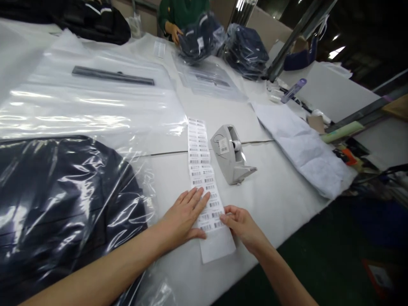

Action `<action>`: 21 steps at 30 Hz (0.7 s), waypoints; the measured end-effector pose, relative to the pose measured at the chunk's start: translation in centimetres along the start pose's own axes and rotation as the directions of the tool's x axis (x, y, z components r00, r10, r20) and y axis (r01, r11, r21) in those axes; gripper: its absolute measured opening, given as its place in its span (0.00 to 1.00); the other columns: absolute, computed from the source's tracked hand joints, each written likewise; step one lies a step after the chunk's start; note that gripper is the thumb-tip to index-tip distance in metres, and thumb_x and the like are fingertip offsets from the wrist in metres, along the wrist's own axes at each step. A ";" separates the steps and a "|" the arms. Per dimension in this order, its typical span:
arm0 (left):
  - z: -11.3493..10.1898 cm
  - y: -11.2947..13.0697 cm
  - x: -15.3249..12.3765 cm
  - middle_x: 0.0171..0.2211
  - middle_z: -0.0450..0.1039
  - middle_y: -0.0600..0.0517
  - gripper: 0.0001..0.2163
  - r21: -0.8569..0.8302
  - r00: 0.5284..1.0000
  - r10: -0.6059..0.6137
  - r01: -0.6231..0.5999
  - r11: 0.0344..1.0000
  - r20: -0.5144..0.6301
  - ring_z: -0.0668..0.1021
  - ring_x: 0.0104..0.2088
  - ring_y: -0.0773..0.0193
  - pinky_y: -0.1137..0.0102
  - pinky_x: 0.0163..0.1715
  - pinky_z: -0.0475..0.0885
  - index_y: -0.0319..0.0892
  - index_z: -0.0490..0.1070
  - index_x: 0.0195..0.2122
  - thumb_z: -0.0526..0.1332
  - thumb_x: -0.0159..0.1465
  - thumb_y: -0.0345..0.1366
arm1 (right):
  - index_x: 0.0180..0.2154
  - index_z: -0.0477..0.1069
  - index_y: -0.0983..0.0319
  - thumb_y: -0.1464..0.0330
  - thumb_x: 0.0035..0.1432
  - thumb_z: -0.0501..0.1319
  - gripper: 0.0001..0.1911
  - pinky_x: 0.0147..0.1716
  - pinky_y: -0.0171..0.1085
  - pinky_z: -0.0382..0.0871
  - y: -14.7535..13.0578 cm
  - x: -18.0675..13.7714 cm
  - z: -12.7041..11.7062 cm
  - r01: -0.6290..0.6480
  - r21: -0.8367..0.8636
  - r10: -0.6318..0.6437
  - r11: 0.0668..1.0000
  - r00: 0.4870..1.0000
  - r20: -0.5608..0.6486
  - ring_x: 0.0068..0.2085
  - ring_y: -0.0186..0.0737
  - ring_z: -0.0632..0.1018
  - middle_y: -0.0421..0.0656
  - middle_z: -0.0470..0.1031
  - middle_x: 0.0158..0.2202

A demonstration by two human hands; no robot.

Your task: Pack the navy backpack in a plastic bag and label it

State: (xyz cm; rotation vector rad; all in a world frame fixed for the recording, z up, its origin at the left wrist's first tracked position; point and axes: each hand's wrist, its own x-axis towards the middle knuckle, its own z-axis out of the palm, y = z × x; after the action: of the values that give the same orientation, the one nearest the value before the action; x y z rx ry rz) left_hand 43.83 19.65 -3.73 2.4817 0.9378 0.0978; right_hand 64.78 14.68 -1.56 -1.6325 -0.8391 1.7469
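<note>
The left hand (183,216) lies flat and open on the strip of barcode labels (204,178), pinning it to the white table (280,191) beside the tape dispenser (231,155), while the right hand (240,227) pinches the strip's near edge, apparently at one label.

Left hand (185,219) lies flat, palm down, fingers extended and together, near the front edge of the tabletop; forearm bare, entering from lower left. Right hand (239,224) sits just beside it, fingers curled, thumb and forefinger pinched; forearm enters from lower right.
</note>
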 end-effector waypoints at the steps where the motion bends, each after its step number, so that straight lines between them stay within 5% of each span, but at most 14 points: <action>1: 0.0 0.0 0.1 0.65 0.39 0.39 0.45 0.000 1.000 -0.002 0.002 1.000 0.005 0.45 0.64 0.48 0.53 0.60 0.49 0.39 0.40 0.64 0.65 0.53 0.52 | 0.33 0.67 0.64 0.56 0.46 0.67 0.20 0.23 0.31 0.63 0.1 0.0 -0.1 -0.005 0.010 0.005 1.000 1.000 0.000 0.22 0.33 0.73 0.38 0.74 0.21; 7: 0.2 0.0 0.1 0.65 0.40 0.38 0.44 -0.014 1.000 -0.002 0.003 1.000 0.025 0.46 0.64 0.47 0.52 0.60 0.49 0.40 0.42 0.64 0.65 0.54 0.51 | 0.34 0.68 0.65 0.60 0.48 0.67 0.17 0.29 0.32 0.66 -0.2 0.0 -0.2 -0.010 0.027 0.010 1.000 1.000 0.022 0.27 0.33 0.75 0.40 0.75 0.25; 12: 0.1 1.2 0.3 0.65 0.41 0.38 0.44 -0.040 0.995 -0.016 0.012 0.999 -0.102 0.44 0.63 0.36 0.39 0.56 0.47 0.50 0.50 0.62 0.62 0.48 0.61 | 0.41 0.64 0.61 0.64 0.45 0.69 0.22 0.31 0.34 0.67 -0.3 0.1 -0.4 0.097 0.005 -0.096 0.995 0.995 -0.028 0.30 0.35 0.76 0.39 0.77 0.29; 16: -0.1 1.8 0.9 0.60 0.55 0.41 0.32 -0.030 0.983 -0.058 0.053 0.998 -0.174 0.51 0.62 0.39 0.40 0.57 0.45 0.46 0.64 0.51 0.67 0.48 0.54 | 0.44 0.59 0.57 0.64 0.46 0.68 0.26 0.29 0.33 0.65 0.0 0.3 -0.4 0.148 -0.037 -0.150 0.988 0.987 -0.051 0.29 0.36 0.75 0.36 0.75 0.28; 21: 0.2 1.6 1.1 0.59 0.57 0.42 0.31 -0.106 0.977 -0.110 0.092 0.990 -0.185 0.55 0.61 0.42 0.41 0.58 0.46 0.44 0.62 0.52 0.68 0.50 0.51 | 0.47 0.60 0.58 0.66 0.50 0.65 0.24 0.33 0.35 0.64 0.0 0.3 -0.2 0.231 -0.246 -0.255 0.941 0.965 -0.069 0.30 0.37 0.74 0.36 0.75 0.27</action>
State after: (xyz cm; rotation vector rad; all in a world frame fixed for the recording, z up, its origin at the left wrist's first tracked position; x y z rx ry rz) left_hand 45.74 19.24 -3.24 2.3610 1.1094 0.3444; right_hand 64.99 14.91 -1.72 -1.6680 -1.1837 1.4265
